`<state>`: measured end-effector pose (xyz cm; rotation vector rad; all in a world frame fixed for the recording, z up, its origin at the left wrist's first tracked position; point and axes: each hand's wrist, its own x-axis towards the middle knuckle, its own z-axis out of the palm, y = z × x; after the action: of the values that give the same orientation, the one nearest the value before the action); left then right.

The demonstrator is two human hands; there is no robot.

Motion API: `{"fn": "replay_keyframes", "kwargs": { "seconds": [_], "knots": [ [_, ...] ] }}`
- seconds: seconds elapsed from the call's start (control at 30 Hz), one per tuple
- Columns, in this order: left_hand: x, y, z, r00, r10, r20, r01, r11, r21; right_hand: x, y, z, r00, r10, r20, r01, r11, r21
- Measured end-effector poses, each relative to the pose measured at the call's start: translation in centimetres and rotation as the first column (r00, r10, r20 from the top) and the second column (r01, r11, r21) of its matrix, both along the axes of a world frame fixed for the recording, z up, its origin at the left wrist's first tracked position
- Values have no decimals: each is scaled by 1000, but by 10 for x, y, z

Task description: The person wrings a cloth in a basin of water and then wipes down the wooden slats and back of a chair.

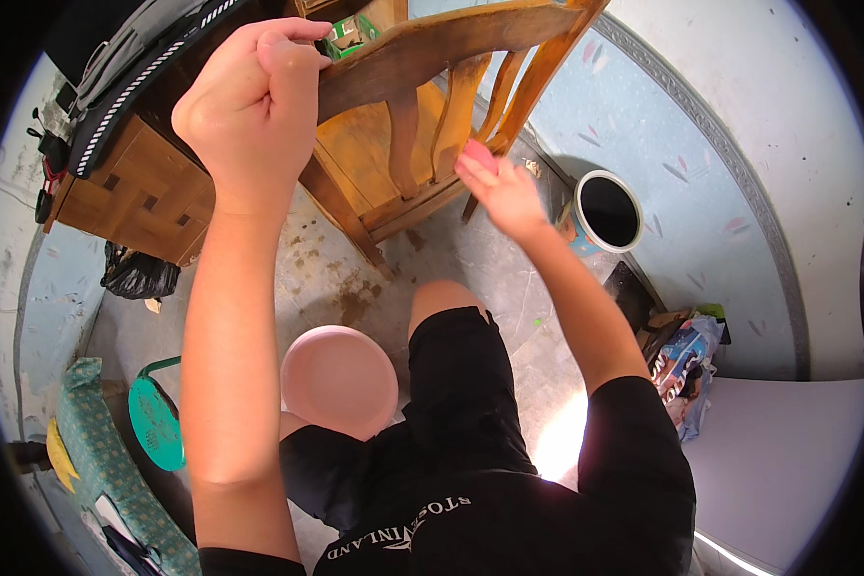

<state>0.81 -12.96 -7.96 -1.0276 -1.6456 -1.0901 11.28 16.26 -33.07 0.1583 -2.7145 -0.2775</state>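
A brown wooden chair [417, 65] with a slatted back stands before me. My left hand [259, 108] is closed around the left end of its top rail, hiding that corner. My right hand [504, 191], slightly blurred, holds a pink sponge or folded cloth [479, 156] against the lower part of the back slats. The chair's wooden seat [353, 169] shows through the slats. On the floor near my knees sits a pink plastic basin [340, 381].
A bucket with dark contents [609, 211] stands by the right wall. Left are a wooden cabinet [137, 191], a black plastic bag [140, 272], a green stool [155, 425] and a patterned cushion [108, 446]. Filled bags [691, 367] lie right. Brown wet spots mark the floor [353, 299].
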Motion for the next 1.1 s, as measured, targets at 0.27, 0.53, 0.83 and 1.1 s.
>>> {"fn": "replay_keyframes", "kwargs": {
  "seconds": [0.27, 0.53, 0.83, 1.1],
  "knots": [
    [-9, 0, -2, 996, -7, -89, 12, 999, 53, 20, -6, 17, 986, 164, -19, -131, 700, -702],
    [0, -3, -1, 998, 57, -30, -58, 998, -9, 20, -8, 29, 983, 27, -179, -154, -394, -906],
    [-9, -4, -1, 995, 14, -96, -12, 1000, 21, -15, -48, 17, 905, -394, -160, -200, -61, -978],
    [0, -3, -3, 1000, 19, -19, -19, 1000, -16, -20, -56, -11, 846, -494, -198, 18, 399, -917]
  ]
}}
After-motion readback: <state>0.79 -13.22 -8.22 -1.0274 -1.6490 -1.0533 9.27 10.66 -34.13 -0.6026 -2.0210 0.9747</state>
